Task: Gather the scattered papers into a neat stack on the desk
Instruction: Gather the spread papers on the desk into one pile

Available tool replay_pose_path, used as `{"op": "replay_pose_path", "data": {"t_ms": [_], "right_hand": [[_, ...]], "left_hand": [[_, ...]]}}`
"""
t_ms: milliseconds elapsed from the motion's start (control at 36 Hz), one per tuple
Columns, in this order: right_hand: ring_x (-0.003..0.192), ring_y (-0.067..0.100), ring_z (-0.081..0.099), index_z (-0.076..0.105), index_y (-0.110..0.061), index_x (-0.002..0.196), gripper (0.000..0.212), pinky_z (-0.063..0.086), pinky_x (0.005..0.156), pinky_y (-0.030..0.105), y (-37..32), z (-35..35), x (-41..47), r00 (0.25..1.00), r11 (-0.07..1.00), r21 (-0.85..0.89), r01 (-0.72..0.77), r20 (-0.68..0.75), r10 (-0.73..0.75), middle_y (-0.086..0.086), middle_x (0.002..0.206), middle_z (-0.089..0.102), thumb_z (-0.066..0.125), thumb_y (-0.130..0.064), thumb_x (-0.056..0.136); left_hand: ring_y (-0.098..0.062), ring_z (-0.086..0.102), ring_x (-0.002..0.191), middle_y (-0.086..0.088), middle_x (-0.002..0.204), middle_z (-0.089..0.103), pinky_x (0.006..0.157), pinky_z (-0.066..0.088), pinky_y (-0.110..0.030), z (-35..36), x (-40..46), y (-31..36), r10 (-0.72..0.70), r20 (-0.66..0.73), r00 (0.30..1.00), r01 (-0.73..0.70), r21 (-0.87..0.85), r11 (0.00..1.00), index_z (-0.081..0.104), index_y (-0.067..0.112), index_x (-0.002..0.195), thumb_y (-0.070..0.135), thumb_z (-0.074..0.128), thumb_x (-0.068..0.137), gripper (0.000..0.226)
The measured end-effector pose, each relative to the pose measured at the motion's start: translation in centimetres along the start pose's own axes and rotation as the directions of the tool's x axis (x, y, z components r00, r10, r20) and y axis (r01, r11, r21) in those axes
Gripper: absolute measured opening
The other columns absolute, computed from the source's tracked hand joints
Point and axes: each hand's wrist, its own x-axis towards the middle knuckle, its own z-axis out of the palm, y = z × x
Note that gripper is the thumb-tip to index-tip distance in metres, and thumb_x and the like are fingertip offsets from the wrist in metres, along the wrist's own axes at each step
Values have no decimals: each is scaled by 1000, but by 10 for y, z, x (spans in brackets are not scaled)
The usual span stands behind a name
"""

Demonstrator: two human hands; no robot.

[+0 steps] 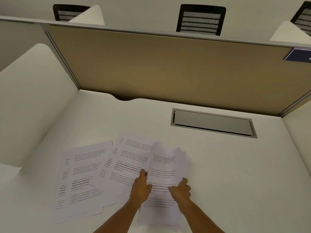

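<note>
A bundle of printed white papers [164,165] is held slightly raised over the white desk [235,174], its far edges fanned and blurred. My left hand [140,187] grips the bundle's left edge. My right hand [180,190] grips its right side, fingers curled over the sheet. To the left, several loose printed sheets [85,179] lie flat and overlapping on the desk, and more sheets [129,153] lie partly under the bundle.
A grey cable-tray lid [212,122] is set into the desk at the back right. A tan divider panel [168,64] closes the back, and white side partitions [33,98] flank the desk. Black chairs [201,20] stand beyond the divider.
</note>
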Motion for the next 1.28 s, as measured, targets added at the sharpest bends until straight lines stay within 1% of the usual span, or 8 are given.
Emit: {"op": "replay_pose_path", "data": {"t_ms": [139,333,500,639,806,1028,1194,1278], "right_hand": [[125,34,47,19,-14,151,86,46,104,41,9,-7,-7,999,993,118,-11,45,6,19,144,35,72,-23,84],[129,35,51,26,-6,150,96,42,110,51,23,-34,10,990,849,517,-105,138,39,18,145,49,86,-18,75],[102,34,74,65,-3,123,77,62,77,42,18,-56,-7,947,707,706,-39,252,-200,17,115,75,95,-23,55],[102,30,74,52,-9,128,72,62,79,45,14,-66,-14,938,700,713,30,222,-267,13,118,73,87,-18,66],[98,25,76,65,-13,121,57,62,71,37,-3,-56,-30,894,783,601,163,245,-374,4,111,78,86,-25,69],[108,21,71,63,-14,130,49,56,98,44,-37,-19,-38,838,826,453,336,256,-481,4,122,73,79,-15,83],[103,24,71,63,-10,129,42,57,95,44,-61,15,-33,888,887,304,347,199,-415,7,119,72,74,-10,88],[101,26,71,66,-9,126,37,58,93,44,-70,30,-29,919,920,240,309,175,-354,10,118,73,71,-8,89]], "left_hand": [[-14,68,101,1,125,62,72,58,-16,-8,-18,9,47,-44,998,-54,-179,982,25,29,130,5,72,84,70],[-16,69,107,5,119,69,79,61,-25,-24,-25,19,116,25,993,-95,-419,903,57,25,127,5,75,83,52],[-6,74,95,17,107,75,70,60,-20,-63,-46,33,197,92,976,-126,-497,858,64,41,111,12,79,79,47],[-14,75,95,12,110,76,68,61,-24,-90,-52,36,223,104,969,-133,-541,830,67,42,110,19,84,72,47],[-14,76,91,9,108,76,66,61,-25,-105,-49,30,172,12,985,-132,-585,800,61,36,113,14,83,75,50],[-15,71,86,6,104,69,76,63,-42,-107,-31,2,-87,-254,963,3,-316,949,52,26,110,27,77,82,37],[-15,68,82,10,100,65,67,54,-29,-121,-20,-18,-178,-271,946,118,-223,968,54,26,118,35,79,78,48],[-17,68,83,7,98,69,75,59,-37,-128,-11,-28,-194,-252,948,154,-169,974,63,21,106,35,79,78,35]]}}
